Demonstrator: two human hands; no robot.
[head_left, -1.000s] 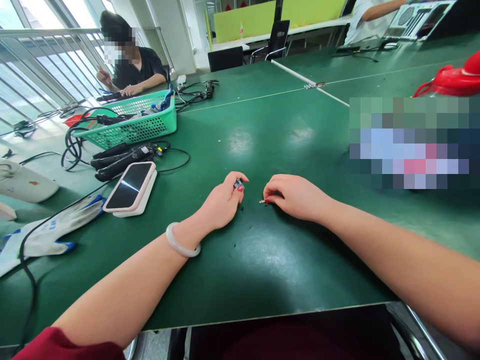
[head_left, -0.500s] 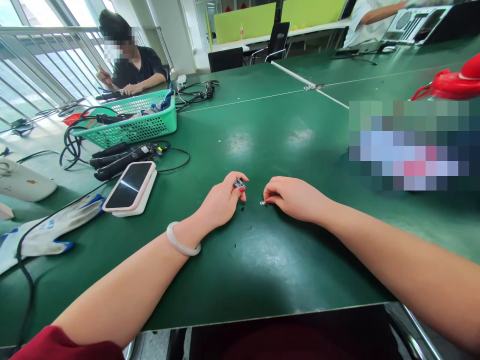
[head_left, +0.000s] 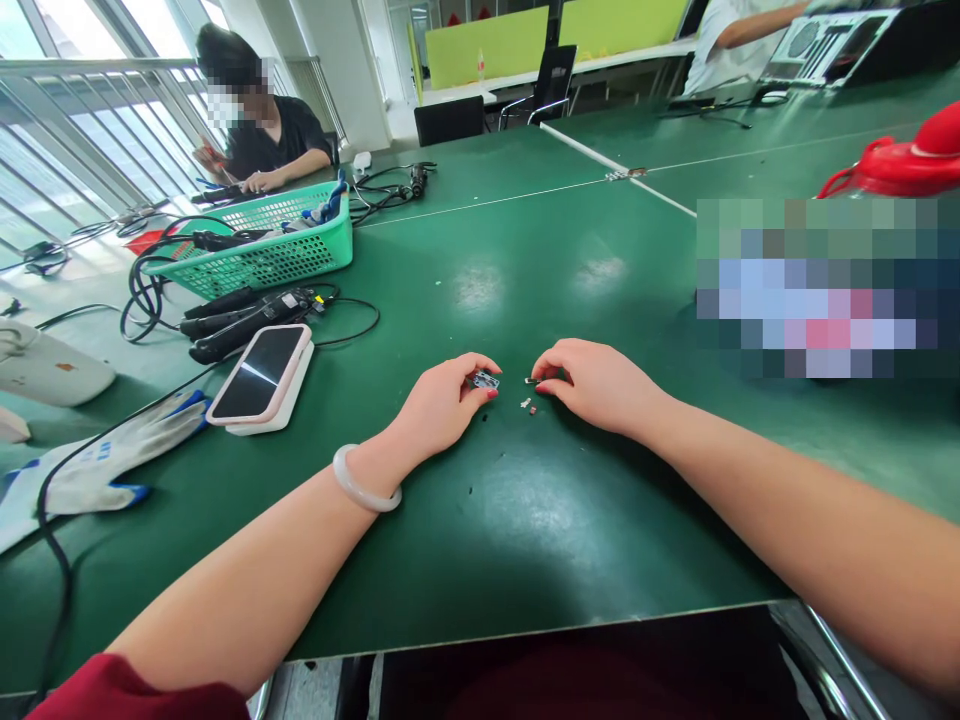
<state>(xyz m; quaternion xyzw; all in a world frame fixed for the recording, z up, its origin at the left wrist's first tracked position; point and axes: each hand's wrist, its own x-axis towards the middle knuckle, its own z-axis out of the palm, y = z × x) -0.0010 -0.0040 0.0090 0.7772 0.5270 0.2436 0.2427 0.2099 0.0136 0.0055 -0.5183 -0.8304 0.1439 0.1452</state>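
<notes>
Between the thumb and fingers of my left hand (head_left: pixel 446 405) is a small grey-blue part with holes (head_left: pixel 486 381), its kind too small to make out. My right hand (head_left: pixel 592 385) is closed in a pinch at a tiny black-and-white piece (head_left: pixel 530 380), low over the green table (head_left: pixel 420 580). Just in front of those fingertips lie a small whitish piece (head_left: pixel 526 403) and a tiny reddish piece (head_left: pixel 533 411). A few dark specks (head_left: pixel 484 418) dot the tabletop close to my left thumb.
To the left are a phone (head_left: pixel 259 375) on a white box, a work glove (head_left: pixel 112 455), black handheld devices (head_left: pixel 247 325) with cables, and a green basket (head_left: pixel 277 255). A red-lidded container (head_left: pixel 915 165) stands right. One person (head_left: pixel 277 135) sits across; another's arm (head_left: pixel 761 25) is at the back.
My right hand has let go of the whitish piece, which now lies on the table, and moved slightly away from me to the black-and-white piece. The part in my left hand is turned flatter.
</notes>
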